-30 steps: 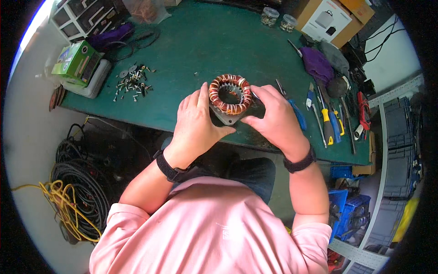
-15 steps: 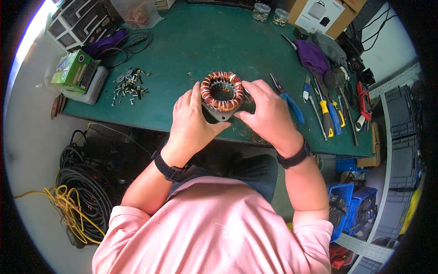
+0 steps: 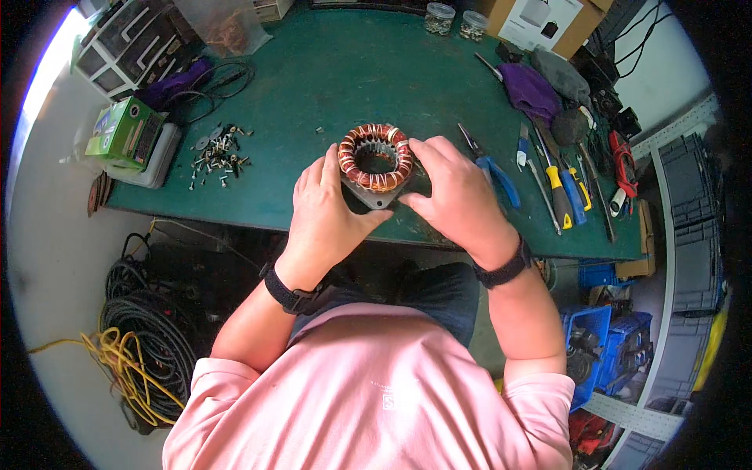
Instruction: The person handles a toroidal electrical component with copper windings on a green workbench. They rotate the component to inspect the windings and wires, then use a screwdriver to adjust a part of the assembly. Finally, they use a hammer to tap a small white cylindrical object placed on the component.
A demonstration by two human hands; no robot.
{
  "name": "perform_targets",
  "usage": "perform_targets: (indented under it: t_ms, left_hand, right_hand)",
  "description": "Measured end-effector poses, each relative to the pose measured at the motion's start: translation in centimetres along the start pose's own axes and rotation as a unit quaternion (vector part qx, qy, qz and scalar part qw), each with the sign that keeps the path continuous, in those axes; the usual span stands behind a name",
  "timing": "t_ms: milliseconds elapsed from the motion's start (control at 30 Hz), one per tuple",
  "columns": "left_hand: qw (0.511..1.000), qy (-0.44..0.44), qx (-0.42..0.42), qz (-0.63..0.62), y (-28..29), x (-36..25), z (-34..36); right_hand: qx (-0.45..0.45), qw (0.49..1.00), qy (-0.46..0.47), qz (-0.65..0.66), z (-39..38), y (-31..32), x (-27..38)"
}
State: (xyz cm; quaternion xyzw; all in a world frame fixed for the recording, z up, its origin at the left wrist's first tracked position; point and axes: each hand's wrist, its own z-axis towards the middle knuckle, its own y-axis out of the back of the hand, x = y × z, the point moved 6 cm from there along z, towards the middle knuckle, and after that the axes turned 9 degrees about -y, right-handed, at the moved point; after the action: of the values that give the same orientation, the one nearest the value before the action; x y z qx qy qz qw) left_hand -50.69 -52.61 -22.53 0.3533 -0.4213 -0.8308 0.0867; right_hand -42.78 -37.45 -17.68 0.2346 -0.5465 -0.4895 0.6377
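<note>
Between my two hands near the bench's front edge is a motor stator [image 3: 375,180], a ring of copper windings laced with pale cord around a toothed metal core, on a square metal plate [image 3: 366,196] with a hole at its front corner. My left hand [image 3: 321,204] grips the left side, fingers along it and thumb low at the front. My right hand [image 3: 448,188] holds the right side, thumb by the plate and fingers up beside the windings. Long-nose pliers [image 3: 497,176] with blue handles lie just right of my right hand.
Green workbench [image 3: 313,78] holds loose bolts and washers [image 3: 219,157], a green box [image 3: 121,133], cables, lidded jars [image 3: 439,19], a cardboard box, purple cloth [image 3: 525,86] and several hand tools [image 3: 564,196] at right. Coiled hoses [image 3: 149,321] lie below left; blue crates [image 3: 619,352] stand below right.
The whole bench scene has shifted somewhat up and left in the picture. Both hands stay around the stator, with little change in their grip.
</note>
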Motion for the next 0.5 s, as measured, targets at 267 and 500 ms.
perform_targets:
  t_ms: [267,500]
  left_hand:
    - [1.000,0.002,0.006,0.001,-0.03,0.01,0.02]
    - [1.000,-0.003,0.001,0.000,0.03,-0.19,-0.01]
  right_hand:
    - [0.000,1.000,0.001,0.004,0.04,-0.17,-0.13]
    - [-0.005,1.000,-0.002,0.005,-0.07,-0.23,-0.10]
